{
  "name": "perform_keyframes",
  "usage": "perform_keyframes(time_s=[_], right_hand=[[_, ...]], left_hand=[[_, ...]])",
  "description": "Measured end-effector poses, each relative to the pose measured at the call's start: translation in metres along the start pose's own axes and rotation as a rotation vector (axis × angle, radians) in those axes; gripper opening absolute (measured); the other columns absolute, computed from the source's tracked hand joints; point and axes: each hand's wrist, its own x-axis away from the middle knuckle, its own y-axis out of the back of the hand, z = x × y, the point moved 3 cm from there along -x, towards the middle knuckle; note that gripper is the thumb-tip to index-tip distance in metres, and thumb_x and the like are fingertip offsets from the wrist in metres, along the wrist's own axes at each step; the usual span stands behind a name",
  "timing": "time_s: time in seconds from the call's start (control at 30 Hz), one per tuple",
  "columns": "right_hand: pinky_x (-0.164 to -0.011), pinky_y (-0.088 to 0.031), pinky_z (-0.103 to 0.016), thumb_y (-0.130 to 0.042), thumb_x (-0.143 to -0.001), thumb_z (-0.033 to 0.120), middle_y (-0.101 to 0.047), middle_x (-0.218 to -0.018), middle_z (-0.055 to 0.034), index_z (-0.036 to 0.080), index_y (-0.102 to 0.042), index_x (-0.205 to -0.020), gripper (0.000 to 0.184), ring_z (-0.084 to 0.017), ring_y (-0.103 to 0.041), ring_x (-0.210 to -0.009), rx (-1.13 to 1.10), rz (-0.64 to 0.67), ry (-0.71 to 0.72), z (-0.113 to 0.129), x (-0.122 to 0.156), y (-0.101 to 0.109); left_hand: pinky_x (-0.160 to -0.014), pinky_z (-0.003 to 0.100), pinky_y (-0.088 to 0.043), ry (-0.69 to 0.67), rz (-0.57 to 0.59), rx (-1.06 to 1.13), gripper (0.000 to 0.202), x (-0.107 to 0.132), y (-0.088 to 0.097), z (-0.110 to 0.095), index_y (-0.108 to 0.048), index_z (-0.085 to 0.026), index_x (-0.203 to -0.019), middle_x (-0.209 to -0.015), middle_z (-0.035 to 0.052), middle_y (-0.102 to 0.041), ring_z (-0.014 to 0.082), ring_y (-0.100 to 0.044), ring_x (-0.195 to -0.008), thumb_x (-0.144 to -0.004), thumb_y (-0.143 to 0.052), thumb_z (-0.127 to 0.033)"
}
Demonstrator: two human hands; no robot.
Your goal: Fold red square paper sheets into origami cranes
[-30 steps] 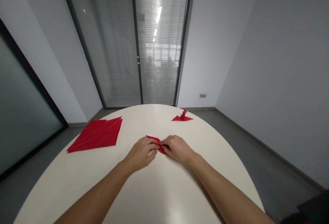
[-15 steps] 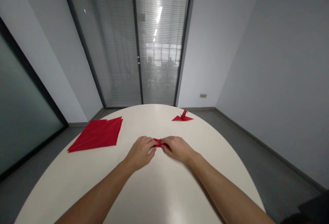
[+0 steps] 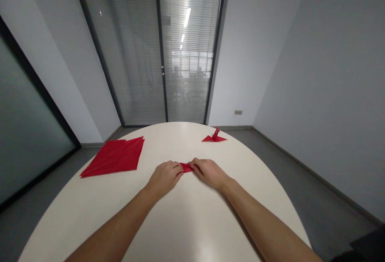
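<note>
Left hand [image 3: 165, 178] and right hand [image 3: 209, 172]: fingers pinching a narrow red paper piece [image 3: 187, 168], apparently part-folded; winged red paper figure [image 3: 215, 138] seemingly complete, flat red paper sheets [image 3: 116, 156] unfolded.

White table [image 3: 177, 222], red sheets [image 3: 116, 157], paper crane [image 3: 214, 138]

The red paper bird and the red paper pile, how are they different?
The red paper bird is folded with a part sticking up; the red paper pile lies flat. The bird looks smaller than the pile. The bird sits on the right, the pile on the left. Both are red.
</note>
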Motion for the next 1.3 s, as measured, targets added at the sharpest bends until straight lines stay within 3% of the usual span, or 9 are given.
perform_keyframes(time_s=[0.17,0.4,0.73,1.07,1.2,1.3], right_hand=[[-0.079,-0.046,-0.028,-0.04,-0.105,0.028,-0.075,-0.101,-0.0084,0.019,-0.062,-0.112,0.024,-0.021,-0.07,-0.091,0.004,-0.006,0.008,0.0,-0.001,0.0],[-0.076,-0.045,-0.028,-0.042,-0.103,0.025,-0.074,-0.096,-0.0075,0.019,-0.061,-0.112,0.022,-0.02,-0.069,-0.087,-0.001,-0.056,0.007,-0.002,-0.002,-0.001],[-0.077,-0.047,-0.028,-0.041,-0.103,0.025,-0.074,-0.099,-0.0073,0.02,-0.062,-0.11,0.022,-0.019,-0.069,-0.087,-0.105,-0.105,-0.012,-0.007,-0.003,-0.005],[-0.078,-0.046,-0.028,-0.059,-0.091,0.027,-0.074,-0.095,-0.0062,0.02,-0.066,-0.106,0.017,-0.021,-0.067,-0.086,-0.005,-0.046,0.067,0.005,0.0,0.001],[-0.075,-0.044,-0.029,-0.061,-0.09,0.028,-0.074,-0.091,-0.0072,0.019,-0.065,-0.103,0.016,-0.022,-0.066,-0.085,0.021,-0.064,0.039,0.005,0.0,0.001],[-0.07,-0.042,-0.028,-0.056,-0.094,0.028,-0.072,-0.086,-0.0055,0.02,-0.064,-0.098,0.012,-0.019,-0.064,-0.076,-0.105,-0.107,-0.033,0.004,-0.001,0.0]], left_hand=[[-0.075,0.035,-0.051,-0.01,0.018,-0.081,0.019,-0.001,0.004,-0.002,-0.07,-0.019,-0.103,-0.089,0.0055,-0.076,0.0228,-0.069,-0.08,-0.091,-0.057,-0.012],[-0.084,0.039,-0.051,-0.097,-0.076,0.011,0.021,0.001,0.009,-0.005,-0.067,-0.02,-0.112,-0.109,0.0068,-0.073,0.0241,-0.067,-0.098,-0.092,-0.062,-0.025],[-0.086,0.038,-0.052,-0.146,-0.104,-0.048,0.027,0.001,0.006,-0.005,-0.066,-0.021,-0.115,-0.112,0.007,-0.071,0.0227,-0.064,-0.101,-0.091,-0.058,-0.012],[-0.078,0.036,-0.051,-0.064,-0.063,-0.102,0.013,-0.003,0.006,-0.004,-0.068,-0.019,-0.097,-0.089,0.0057,-0.072,0.0227,-0.066,-0.087,-0.092,-0.058,-0.014],[-0.081,0.039,-0.052,-0.057,-0.113,-0.075,0.015,-0.002,0.009,-0.005,-0.068,-0.019,-0.098,-0.089,0.0063,-0.073,0.0236,-0.066,-0.087,-0.093,-0.055,-0.014],[-0.092,0.043,-0.051,-0.004,-0.251,0.015,0.025,0.0,0.012,-0.002,-0.065,-0.02,-0.115,-0.108,0.0089,-0.073,0.0255,-0.066,-0.101,-0.094,-0.053,-0.015]])
